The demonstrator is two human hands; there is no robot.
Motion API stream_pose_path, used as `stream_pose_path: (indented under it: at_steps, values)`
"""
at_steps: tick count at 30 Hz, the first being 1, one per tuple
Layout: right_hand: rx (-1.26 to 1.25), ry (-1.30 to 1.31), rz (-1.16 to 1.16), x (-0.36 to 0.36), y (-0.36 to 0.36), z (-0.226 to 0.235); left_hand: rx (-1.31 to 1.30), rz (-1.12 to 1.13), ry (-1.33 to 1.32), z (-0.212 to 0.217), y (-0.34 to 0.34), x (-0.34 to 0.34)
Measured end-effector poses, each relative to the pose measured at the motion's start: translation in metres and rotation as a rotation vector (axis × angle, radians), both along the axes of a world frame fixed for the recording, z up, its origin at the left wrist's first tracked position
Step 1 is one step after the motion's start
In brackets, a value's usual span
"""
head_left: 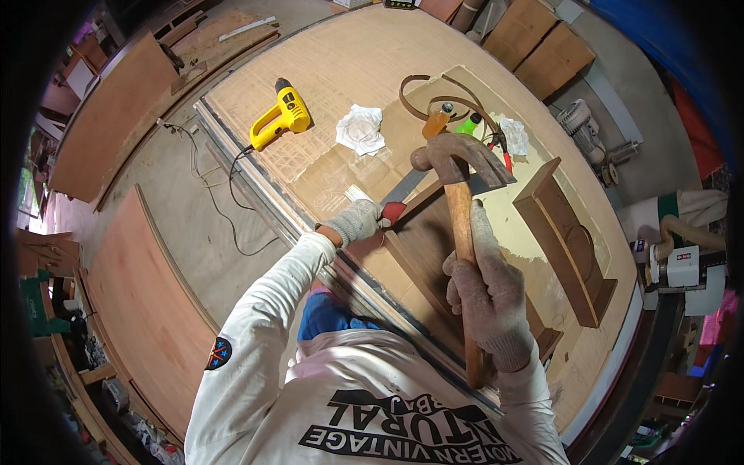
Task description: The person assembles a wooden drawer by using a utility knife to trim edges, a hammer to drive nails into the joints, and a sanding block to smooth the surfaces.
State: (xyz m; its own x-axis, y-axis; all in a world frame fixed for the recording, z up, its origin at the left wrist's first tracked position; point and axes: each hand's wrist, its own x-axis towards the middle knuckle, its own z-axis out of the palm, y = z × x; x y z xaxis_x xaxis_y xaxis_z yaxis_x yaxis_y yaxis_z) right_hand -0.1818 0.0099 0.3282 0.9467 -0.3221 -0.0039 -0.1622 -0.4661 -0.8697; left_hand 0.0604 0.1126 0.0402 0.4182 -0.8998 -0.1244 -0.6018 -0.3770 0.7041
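My right hand [492, 291], in a grey knit glove, is wrapped around the wooden handle of a claw hammer [463, 221]. The hammer's rusty head is raised over a brown wooden workpiece [434, 260] and hides part of it. My left hand [358, 222], also gloved, is closed on a small red piece [394, 211] at the workpiece's upper left corner; its kind cannot be made out. Beyond that hand lies a flat grey strip [406, 186]. A brown wooden frame piece with a short end board [562, 236] sits to the right of the hammer.
On the table [372, 46] are a corded yellow heat gun [283, 118], crumpled white paper [360, 129], an amber bottle [437, 122], a green bottle [470, 124], red-handled pliers [504, 149] and curled brown strips [415, 80]. Cardboard boxes [558, 58] stand behind. Wooden panels [147, 271] lean at left.
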Motion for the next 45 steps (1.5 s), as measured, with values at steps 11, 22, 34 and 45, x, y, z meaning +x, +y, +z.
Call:
stream_pose_path:
  at_steps: [11, 22, 34, 45]
  values:
    - [0.06, 0.246, -0.046, 0.013, -0.011, -0.037, -0.041, 0.017, -0.008, -0.01, 0.001, -0.002]
    - [-0.047, 0.258, -0.024, 0.009, -0.03, -0.082, -0.037, 0.002, -0.053, -0.001, -0.002, 0.003]
    - [-0.271, 0.074, 0.003, 0.004, -0.018, -0.04, 0.029, 0.016, 0.003, 0.0, -0.002, 0.0]
    - [-0.36, 0.124, 0.075, 0.014, -0.019, -0.07, -0.011, -0.037, -0.01, -0.011, -0.002, 0.001]
